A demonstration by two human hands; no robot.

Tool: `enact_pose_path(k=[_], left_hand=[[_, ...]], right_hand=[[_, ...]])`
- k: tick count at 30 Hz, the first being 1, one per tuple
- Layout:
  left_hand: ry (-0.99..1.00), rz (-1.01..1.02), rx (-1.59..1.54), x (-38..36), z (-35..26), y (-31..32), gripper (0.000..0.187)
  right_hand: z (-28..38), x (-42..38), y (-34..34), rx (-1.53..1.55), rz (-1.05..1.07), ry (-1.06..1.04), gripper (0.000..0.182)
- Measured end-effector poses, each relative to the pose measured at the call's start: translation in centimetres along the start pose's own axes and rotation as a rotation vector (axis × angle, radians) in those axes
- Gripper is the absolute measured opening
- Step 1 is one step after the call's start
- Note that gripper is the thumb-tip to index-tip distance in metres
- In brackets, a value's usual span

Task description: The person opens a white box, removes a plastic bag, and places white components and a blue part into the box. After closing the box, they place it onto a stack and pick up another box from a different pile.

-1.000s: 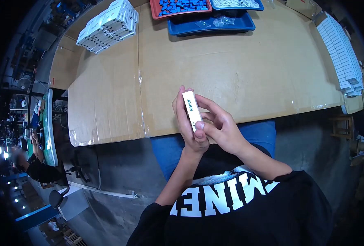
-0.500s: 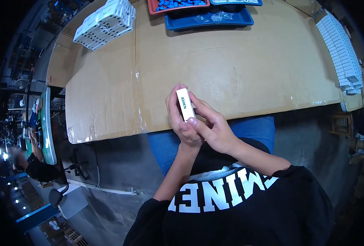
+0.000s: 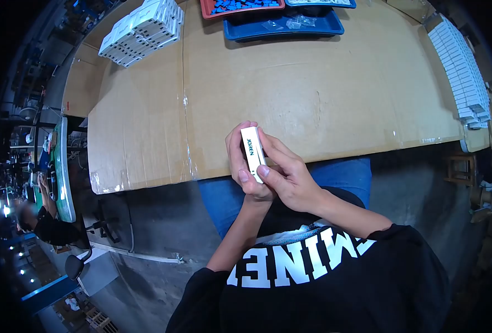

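Observation:
A narrow white piece marked "JOREN" (image 3: 251, 145) sits between my two hands, just over the near edge of the table. It looks like a slim plastic housing or small box; its exact kind I cannot make out. My left hand (image 3: 239, 166) wraps round its left side, with the thumb near its lower end. From the right, my right hand (image 3: 290, 176) closes on it, the thumb pressed on the face near the bottom. The fingers hide the sides and back of the piece.
Cardboard covers the table (image 3: 257, 94). White parts are stacked at the back left (image 3: 140, 33) and in a long row at the right (image 3: 459, 72). At the back are a red tray (image 3: 206, 12) of blue pieces and a blue tray (image 3: 246, 34) with clear bags. Another person (image 3: 49, 222) works far left.
The white piece has shifted slightly down toward me, and more of its lower end shows. My left fingers and right thumb have changed position a little on it.

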State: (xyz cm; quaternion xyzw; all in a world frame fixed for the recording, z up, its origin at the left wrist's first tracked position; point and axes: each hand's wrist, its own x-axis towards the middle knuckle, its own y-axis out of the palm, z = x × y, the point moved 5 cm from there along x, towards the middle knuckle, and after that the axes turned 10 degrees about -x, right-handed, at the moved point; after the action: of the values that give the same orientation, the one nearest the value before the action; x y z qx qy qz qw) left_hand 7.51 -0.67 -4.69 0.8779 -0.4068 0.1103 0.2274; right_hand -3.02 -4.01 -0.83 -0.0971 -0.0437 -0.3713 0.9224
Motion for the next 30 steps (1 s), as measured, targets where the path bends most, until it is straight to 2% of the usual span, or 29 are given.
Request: enact_pose_path(k=[4, 11, 14, 17, 19, 20, 21, 23, 25, 27, 28, 29, 30], left_hand=[[-0.074, 0.012, 0.012, -0.2, 0.0, 0.0, 0.094], [-0.033, 0.027, 0.010, -0.3, -0.4, 0.3, 0.093], [-0.149, -0.005, -0.129, -0.5, 0.1, 0.2, 0.091], [-0.086, 0.039, -0.019, -0.5, -0.4, 0.7, 0.100], [0.064, -0.015, 0.047, 0.2, -1.0, 1.3, 0.110], [0.074, 0.045, 0.115, 0.7, -1.3, 1.4, 0.118], [0.086, 0.047, 0.113, 1.0, -1.4, 1.1, 0.118], [0.169, 0.179, 0.263, 1.0, -1.5, 1.0, 0.118], [0.106, 0.212, 0.299, 0.7, -1.5, 0.5, 0.117], [-0.196, 0.148, -0.076, 0.6, -0.1, 0.0, 0.117], [-0.295, -0.028, -0.269, 0.3, 0.2, 0.0, 0.104], [-0.301, -0.032, -0.269, 0.4, -0.3, 0.0, 0.104], [-0.516, -0.078, -0.317, 0.3, -0.2, -0.1, 0.097]], right_hand=[[-0.2, -0.2, -0.1, -0.059, -0.018, -0.048, 0.064], [-0.1, -0.6, -0.3, -0.108, -0.036, -0.093, 0.063], [-0.2, -0.6, -0.6, -0.120, -0.011, -0.107, 0.062], [0.7, -0.4, -0.6, -0.109, -0.009, -0.098, 0.062], [0.7, 0.2, -0.6, -0.022, -0.024, 0.051, 0.065], [0.7, 0.4, -0.8, -0.024, -0.025, 0.039, 0.065], [0.3, 0.6, -1.0, -0.052, -0.012, 0.044, 0.067], [-0.4, 0.9, -1.8, -0.087, -0.005, 0.041, 0.068], [-1.1, 0.9, -2.2, -0.011, 0.101, 0.114, 0.068], [-0.8, 0.8, -2.7, -0.049, 0.159, 0.177, 0.074], [0.0, 0.7, -3.0, -0.298, 0.099, 0.058, 0.078], [0.7, 0.6, -3.2, -0.545, 0.039, -0.062, 0.083], [0.7, 0.6, -3.1, -0.503, -0.015, -0.175, 0.089]])
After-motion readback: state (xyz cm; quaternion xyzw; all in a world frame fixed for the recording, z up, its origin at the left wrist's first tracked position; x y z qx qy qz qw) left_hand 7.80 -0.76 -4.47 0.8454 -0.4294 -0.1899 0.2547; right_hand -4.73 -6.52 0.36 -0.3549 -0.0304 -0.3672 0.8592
